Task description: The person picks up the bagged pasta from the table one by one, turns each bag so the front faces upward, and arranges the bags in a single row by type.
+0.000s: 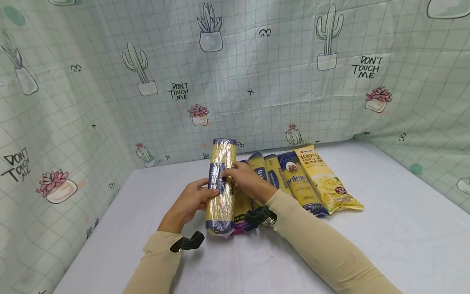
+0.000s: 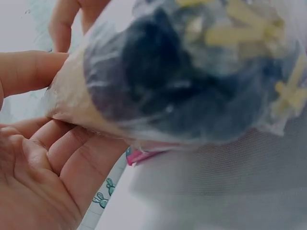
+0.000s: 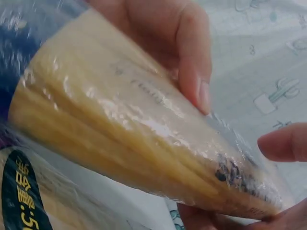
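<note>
Both hands hold a clear-wrapped pack of spaghetti (image 1: 220, 210) with dark blue bands at its ends and a blue label. It stands steeply, its long side facing the head camera. My left hand (image 1: 189, 201) grips its left side, thumb across the front and fingers behind, as the left wrist view shows too. Higher up on the right, my right hand (image 1: 249, 181) holds it with thumb (image 3: 283, 143) in front and fingers underneath. In the left wrist view, loose pasta pieces (image 2: 240, 33) show through the film at the blue end.
Right of the held pack, several pasta packs lie in a row: one with a purple end (image 1: 242, 226), two slim blue-labelled ones, a blue-and-yellow pack (image 1: 302, 183) and a yellow bag (image 1: 330, 183). Small crumbs lie on the white table (image 1: 293, 261). A cactus-print curtain (image 1: 235, 81) hangs behind.
</note>
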### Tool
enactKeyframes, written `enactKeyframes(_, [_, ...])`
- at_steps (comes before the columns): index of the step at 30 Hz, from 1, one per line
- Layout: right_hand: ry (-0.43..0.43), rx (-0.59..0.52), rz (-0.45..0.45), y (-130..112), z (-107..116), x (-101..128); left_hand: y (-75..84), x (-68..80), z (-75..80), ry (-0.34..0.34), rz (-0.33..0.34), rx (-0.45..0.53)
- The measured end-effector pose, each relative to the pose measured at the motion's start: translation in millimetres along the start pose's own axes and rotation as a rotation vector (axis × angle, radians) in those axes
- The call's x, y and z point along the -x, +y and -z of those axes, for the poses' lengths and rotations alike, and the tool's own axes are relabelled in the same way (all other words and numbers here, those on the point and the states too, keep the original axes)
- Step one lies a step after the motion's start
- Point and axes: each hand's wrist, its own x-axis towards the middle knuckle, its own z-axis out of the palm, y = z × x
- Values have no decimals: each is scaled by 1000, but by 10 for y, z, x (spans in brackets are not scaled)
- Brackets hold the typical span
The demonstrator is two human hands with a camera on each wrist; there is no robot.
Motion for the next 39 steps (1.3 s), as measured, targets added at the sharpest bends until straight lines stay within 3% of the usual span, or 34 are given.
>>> enactKeyframes(8, [-10, 43, 14, -16, 3, -62, 1, -45, 29, 73, 14, -3])
enactKeyframes(18, [-72, 165, -94, -95, 83, -148, -48, -56, 6, 75, 25, 23])
enactKeyframes(24, [-94, 124, -136, -60, 136, -193, -100, -66, -33, 67, 74, 84])
enactKeyframes(30, [-31, 90, -97, 11, 80, -250, -115, -52, 6, 79, 87, 114])
enactKeyframes(39, [2, 165, -48, 54, -25, -270, -96, -45, 71, 92, 92, 93])
